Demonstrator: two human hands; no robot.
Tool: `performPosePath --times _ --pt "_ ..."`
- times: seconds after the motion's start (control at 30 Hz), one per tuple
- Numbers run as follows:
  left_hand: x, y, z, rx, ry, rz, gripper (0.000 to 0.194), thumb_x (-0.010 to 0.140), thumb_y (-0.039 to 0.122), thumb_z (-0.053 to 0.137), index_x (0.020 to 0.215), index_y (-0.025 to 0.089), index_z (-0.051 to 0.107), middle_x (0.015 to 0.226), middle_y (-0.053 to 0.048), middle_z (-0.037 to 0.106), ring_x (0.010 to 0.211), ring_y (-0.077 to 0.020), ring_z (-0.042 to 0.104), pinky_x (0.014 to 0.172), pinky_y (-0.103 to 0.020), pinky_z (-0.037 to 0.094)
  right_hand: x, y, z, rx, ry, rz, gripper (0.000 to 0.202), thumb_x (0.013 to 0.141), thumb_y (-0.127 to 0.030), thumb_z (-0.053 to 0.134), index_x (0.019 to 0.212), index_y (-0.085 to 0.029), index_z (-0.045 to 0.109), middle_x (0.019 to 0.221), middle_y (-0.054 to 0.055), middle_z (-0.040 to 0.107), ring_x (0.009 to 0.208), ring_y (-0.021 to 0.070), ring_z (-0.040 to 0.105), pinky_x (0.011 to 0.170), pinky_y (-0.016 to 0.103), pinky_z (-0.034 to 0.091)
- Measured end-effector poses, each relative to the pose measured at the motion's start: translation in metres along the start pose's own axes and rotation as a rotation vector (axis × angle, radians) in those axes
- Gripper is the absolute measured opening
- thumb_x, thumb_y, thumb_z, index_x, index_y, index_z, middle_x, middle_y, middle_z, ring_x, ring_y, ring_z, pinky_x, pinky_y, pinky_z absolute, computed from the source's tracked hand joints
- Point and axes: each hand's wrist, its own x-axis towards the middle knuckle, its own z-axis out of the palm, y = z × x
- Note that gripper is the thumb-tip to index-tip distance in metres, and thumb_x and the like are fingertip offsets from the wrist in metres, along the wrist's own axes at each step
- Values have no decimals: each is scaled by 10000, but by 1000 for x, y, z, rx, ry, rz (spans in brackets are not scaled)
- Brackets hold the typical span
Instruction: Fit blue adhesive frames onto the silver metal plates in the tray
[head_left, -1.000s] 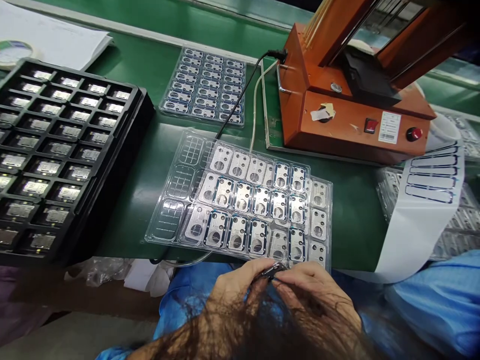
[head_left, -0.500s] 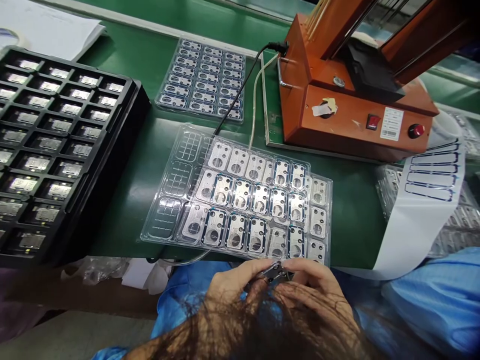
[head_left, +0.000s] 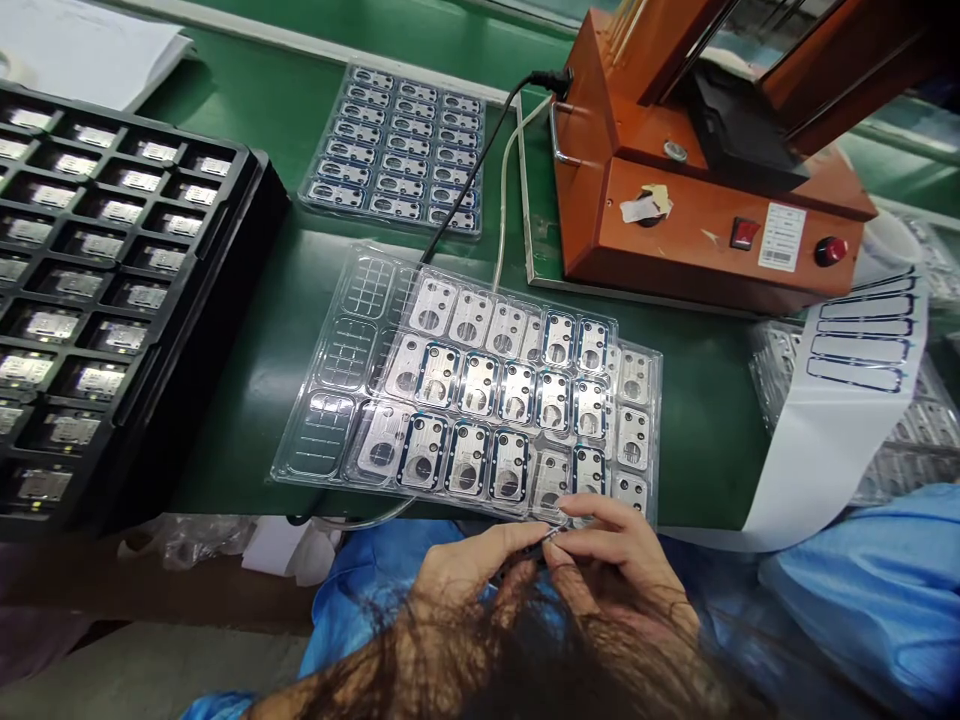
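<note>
An orange machine [head_left: 712, 225] stands on the green bench [head_left: 277, 320]; a black cable [head_left: 530, 79] and a pale tube [head_left: 503, 180] trail from its left side, and white paper [head_left: 97, 45] lies well left of it.

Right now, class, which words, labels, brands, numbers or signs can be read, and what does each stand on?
No text can be read here.
White label on the orange machine: print and barcode, too small to read.
Silver plates in the clear trays: no legible marking.
</note>
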Motion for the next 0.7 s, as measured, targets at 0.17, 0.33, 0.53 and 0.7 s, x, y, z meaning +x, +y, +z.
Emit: performPosePath --times 0.17,0.33,0.53,0.7 --pt "-1 0 -1 20 4 -7 324 980 336 667 1200 436 882 1121 59 907 964 -219 869 943 -270 723 0 -1 2 3 14 -29 94 956 -214 763 893 -283 755 1068 14 800 637 107 715 479 208 566" --pt "-1 -18 6 -49 1 22 326 1000 447 643 1241 480 861 1163 76 899 953 -230 871 905 -280 738 0 0 3 21 32 -14 93 965 -231 752 895 -291 739 1050 25 800 724 138 740 543 228 603" --pt "-1 -7 3 -77 -24 -14 336 977 357 674 1223 480 867 1138 86 902 969 -218 874 918 -261 725 -1 2 3 25 28 -9 105 955 -213 757 879 -277 724 1050 28 807 698 135 755 502 217 568" --pt "2 2 -1 -15 -46 -82 344 965 345 665 1223 410 883 1188 50 893 1058 -235 873 949 -263 716 -5 4 1 37 29 34 116 928 -208 775 867 -296 729 1069 13 813 676 149 744 491 251 573"
